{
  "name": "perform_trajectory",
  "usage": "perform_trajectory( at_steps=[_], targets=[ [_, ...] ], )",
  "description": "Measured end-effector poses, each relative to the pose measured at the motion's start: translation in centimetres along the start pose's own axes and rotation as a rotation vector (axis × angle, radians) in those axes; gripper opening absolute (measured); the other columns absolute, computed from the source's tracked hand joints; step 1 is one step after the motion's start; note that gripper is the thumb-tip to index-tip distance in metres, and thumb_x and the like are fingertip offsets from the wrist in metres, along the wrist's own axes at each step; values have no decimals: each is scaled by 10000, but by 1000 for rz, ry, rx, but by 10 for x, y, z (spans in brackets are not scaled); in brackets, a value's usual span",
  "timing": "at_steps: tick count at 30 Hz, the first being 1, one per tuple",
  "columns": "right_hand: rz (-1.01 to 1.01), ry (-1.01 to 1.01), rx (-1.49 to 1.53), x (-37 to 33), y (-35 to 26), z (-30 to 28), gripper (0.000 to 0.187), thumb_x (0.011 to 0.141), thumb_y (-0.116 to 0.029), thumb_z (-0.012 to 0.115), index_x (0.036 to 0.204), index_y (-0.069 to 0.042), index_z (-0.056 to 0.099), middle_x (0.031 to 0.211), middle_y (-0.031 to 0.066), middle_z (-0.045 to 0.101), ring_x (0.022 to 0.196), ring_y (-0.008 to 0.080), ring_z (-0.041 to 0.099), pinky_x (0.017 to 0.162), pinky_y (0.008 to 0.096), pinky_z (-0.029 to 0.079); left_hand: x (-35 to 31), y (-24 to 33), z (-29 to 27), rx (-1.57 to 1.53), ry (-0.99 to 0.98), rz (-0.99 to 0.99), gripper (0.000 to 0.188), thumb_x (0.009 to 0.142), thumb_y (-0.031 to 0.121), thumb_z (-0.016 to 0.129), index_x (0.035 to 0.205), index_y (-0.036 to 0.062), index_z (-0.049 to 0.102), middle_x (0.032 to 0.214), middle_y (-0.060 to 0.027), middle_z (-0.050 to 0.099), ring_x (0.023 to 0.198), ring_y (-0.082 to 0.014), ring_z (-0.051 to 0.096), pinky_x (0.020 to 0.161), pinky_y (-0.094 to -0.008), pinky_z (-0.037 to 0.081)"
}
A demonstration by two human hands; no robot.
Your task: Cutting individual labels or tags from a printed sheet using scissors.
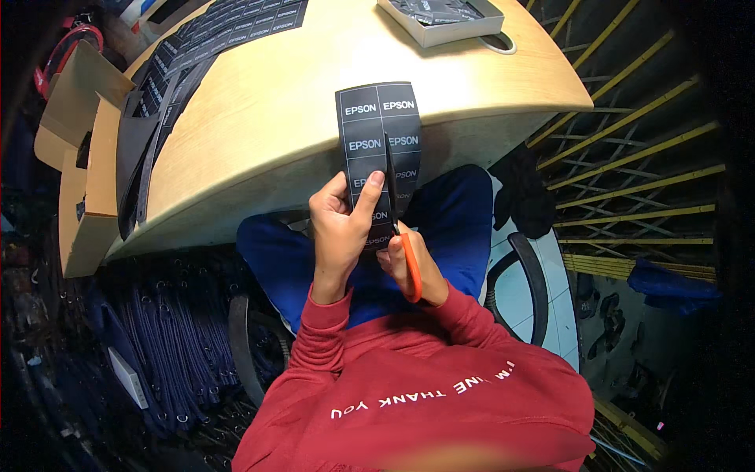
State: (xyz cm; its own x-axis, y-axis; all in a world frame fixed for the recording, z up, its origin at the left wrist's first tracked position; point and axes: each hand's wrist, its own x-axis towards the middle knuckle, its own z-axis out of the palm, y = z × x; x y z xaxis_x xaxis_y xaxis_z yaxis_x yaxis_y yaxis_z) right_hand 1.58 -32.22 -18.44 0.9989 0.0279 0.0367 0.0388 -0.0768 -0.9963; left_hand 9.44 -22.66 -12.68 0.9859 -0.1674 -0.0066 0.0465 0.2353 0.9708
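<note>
My left hand grips a black sheet of printed labels from its left side, with the thumb lying on the front. White lettering and thin lines divide the sheet into rectangles. In my right hand is a pair of scissors with orange handles. The dark blades reach up into the sheet along its middle line, and the lower part is split into two strips there. The sheet's upper end lies over the table's near edge. Some fingers of my right hand are hidden behind the handles.
More black label sheets cover the far left of the wooden table. A white box of cut black pieces stands at the far right. An open cardboard box is left of the table, above dark blue straps. Chair armrests flank me.
</note>
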Motion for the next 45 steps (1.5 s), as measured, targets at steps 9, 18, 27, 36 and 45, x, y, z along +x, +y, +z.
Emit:
perform_trajectory(
  at_steps=[9,18,27,36,45],
  targets=[
    [-7,83,31,2,-12,3,604,936,-585,294,839,-8,445,487,-3,382,417,79,362,404,244,287,0,-4,-2,8,-19,18,161,877,138,653,799,0,621,668,36,571,571,0,445,489,-185,356],
    [-12,109,4,1,-10,6,573,954,-547,282,817,-16,447,486,0,386,409,83,376,403,241,297,-2,0,2,4,-15,8,150,875,135,653,837,-8,631,681,25,587,576,-5,466,494,-184,375],
    [-9,120,-109,1,-12,-1,465,981,-411,377,817,3,511,558,150,497,494,312,533,492,377,415,4,1,-3,30,-35,-24,172,864,155,671,827,-5,620,693,4,597,595,-11,484,504,-186,385],
    [-24,98,-13,0,3,2,517,958,-477,385,870,16,516,591,129,486,512,219,495,513,336,406,18,6,4,-48,-20,91,143,881,124,646,906,-16,636,767,15,623,648,-7,497,574,-174,407],
    [-43,55,28,2,7,-1,627,936,-560,341,967,46,500,636,152,491,554,266,520,539,355,421,0,1,-1,-18,-35,4,144,875,125,655,876,-17,632,739,9,613,614,-6,495,527,-173,400]
  ],
)
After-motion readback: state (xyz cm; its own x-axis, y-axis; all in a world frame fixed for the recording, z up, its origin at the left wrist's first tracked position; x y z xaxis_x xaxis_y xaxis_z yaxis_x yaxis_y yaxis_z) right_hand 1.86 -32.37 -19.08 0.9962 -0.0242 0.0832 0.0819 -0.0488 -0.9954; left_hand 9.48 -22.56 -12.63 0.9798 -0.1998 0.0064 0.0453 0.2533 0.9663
